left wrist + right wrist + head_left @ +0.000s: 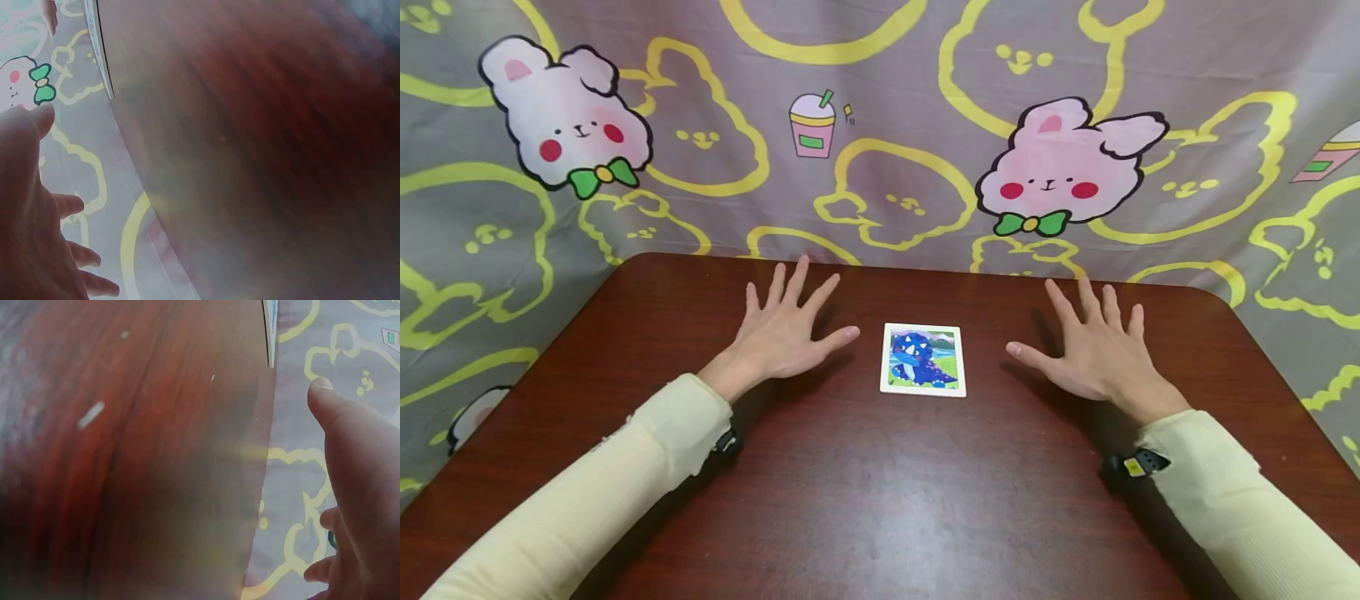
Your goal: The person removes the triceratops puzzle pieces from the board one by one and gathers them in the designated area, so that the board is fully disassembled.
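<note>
The card (922,360) lies flat and picture side up, between the surface's (880,483) middle and its far edge. The surface alone supports it, and its dinosaur stands upright for the wearer, probably so it reads easily. The left hand (782,333) and right hand (1097,354) are spread and empty, one toward each far corner, thumbs pointing inward but apart from the card; this wide placing seems to leave it fully uncovered.
</note>
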### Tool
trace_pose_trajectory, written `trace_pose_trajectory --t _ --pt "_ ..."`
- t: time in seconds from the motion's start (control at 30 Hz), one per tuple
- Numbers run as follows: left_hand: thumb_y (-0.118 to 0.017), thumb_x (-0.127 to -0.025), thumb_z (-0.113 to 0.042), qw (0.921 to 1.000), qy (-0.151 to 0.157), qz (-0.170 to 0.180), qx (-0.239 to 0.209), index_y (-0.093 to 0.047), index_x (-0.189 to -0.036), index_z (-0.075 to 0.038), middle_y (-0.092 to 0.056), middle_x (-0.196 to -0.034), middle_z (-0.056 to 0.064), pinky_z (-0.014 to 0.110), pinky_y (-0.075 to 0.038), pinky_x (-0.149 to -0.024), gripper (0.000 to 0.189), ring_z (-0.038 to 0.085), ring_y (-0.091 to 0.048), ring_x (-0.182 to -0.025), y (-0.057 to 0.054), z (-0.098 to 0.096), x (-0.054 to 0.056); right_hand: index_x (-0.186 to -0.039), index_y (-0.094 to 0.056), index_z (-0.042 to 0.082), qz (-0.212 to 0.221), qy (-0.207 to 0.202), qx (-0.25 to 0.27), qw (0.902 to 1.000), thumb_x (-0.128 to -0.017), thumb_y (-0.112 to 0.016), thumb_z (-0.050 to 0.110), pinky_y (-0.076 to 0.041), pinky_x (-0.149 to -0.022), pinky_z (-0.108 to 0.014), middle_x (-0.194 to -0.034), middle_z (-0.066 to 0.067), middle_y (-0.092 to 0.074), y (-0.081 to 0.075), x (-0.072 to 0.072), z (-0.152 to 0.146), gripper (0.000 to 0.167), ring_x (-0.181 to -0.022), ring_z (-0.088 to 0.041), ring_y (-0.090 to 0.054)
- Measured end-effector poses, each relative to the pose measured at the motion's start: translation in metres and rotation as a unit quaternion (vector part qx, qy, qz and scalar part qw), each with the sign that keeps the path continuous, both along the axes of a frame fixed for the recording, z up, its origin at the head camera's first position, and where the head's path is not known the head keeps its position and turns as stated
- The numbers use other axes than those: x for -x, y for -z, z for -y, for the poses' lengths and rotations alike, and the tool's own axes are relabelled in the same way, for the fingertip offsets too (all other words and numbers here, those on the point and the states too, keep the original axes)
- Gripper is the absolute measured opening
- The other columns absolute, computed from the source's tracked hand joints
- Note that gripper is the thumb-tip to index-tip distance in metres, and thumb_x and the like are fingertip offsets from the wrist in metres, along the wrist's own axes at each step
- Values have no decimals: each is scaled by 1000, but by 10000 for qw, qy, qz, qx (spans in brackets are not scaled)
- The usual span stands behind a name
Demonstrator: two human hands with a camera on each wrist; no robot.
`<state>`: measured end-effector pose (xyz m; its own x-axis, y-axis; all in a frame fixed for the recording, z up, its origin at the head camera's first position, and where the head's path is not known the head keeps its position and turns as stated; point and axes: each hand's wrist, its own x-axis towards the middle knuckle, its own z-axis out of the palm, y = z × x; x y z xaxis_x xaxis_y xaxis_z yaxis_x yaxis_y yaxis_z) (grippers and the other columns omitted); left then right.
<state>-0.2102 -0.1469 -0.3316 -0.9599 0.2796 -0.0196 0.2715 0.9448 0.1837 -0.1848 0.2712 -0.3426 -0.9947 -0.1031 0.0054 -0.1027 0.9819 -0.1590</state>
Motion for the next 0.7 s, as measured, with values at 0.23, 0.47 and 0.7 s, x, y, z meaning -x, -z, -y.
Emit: trace_pose_trajectory --t 0.23,0.47,0.7 --pt "-44 -100 -77 9999 100 69 -116 -12 -172 -35 6 -181 12 74 -7 -128 90 47 2 -166 -1 -2 -2 -172 -16 20 -508 -103 208 9984 -87 -56 87 -7 -123 -80 -174 -29 -18 -4 2 8 115 -157 -58 -17" --pt "-51 -103 -66 9991 288 103 -298 -19 -172 -31 -5 -181 14 70 -15 -129 83 43 -8 -167 -1 -11 -8 -169 -28 16 -842 -261 670 9939 -90 -65 75 -24 -122 -76 -168 -27 -34 -6 2 23 106 -152 -54 -33" --pt "-65 -102 -51 9962 614 101 -608 -37 -167 -22 -25 -177 16 67 -32 -125 76 41 -33 -160 -2 -26 -19 -168 -28 17 -332 -360 1477 9878 -92 -73 61 -34 -119 -74 -168 -23 -36 -5 5 50 99 -152 -49 -36"
